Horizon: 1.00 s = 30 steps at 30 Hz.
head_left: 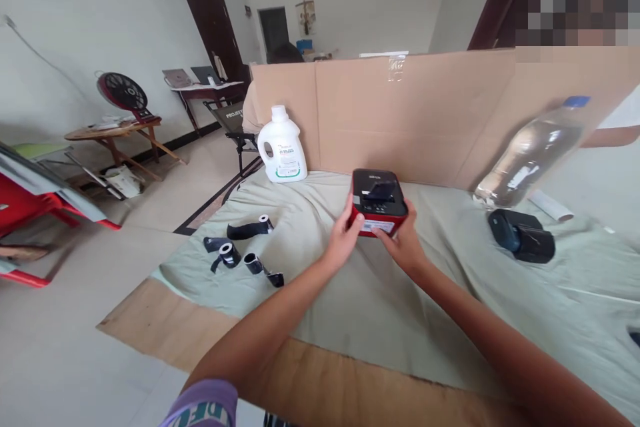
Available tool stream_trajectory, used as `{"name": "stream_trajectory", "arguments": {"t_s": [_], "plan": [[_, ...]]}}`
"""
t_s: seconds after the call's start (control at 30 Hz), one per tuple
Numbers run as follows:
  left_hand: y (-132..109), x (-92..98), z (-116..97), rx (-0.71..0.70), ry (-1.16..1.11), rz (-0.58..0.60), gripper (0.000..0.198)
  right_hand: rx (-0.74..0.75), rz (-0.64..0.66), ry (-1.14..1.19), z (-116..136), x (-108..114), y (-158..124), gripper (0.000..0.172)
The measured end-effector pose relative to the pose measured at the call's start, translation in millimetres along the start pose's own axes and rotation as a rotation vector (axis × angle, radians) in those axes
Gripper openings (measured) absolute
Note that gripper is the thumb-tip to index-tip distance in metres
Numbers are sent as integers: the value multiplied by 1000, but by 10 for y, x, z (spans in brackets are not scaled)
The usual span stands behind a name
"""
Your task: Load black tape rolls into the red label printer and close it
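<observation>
A small red and black printer-like box (pixel 377 200) sits on a pale green cloth (pixel 350 280) near the middle. My left hand (pixel 344 233) grips its left front corner with the fingers curled around it. My right hand (pixel 403 240) holds its right front edge, thumb along the front face. Three black ribbon rolls (pixel 243 250) with loose tape lie on the cloth to the left of my left forearm, apart from both hands.
A white detergent jug (pixel 283 147) stands at the back left against an upright cardboard wall (pixel 425 113). A clear plastic bottle (pixel 533 153) leans at the right above a black device (pixel 523 235). Cardboard (pixel 200 333) lies under the cloth. Tables, a fan and chairs stand at the left.
</observation>
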<state>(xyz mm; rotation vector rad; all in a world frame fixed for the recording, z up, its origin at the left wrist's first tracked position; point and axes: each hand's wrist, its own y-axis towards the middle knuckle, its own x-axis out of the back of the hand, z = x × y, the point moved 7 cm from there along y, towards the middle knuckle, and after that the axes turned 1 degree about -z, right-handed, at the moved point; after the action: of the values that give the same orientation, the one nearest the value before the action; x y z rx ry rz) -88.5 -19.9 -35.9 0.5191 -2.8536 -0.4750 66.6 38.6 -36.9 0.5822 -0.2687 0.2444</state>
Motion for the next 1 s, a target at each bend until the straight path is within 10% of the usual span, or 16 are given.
{"name": "stream_trajectory", "arguments": {"t_s": [0.17, 0.57, 1.0], "plan": [[-439, -367, 227, 80, -172, 108, 69, -88, -7, -120, -264, 250, -563, 101], [-489, -341, 341, 169, -529, 159, 84, -100, 15, -226, -294, 193, -721, 95], [-451, -176, 441, 78, -174, 167, 58, -178, 5, -435, -309, 272, -720, 97]]}}
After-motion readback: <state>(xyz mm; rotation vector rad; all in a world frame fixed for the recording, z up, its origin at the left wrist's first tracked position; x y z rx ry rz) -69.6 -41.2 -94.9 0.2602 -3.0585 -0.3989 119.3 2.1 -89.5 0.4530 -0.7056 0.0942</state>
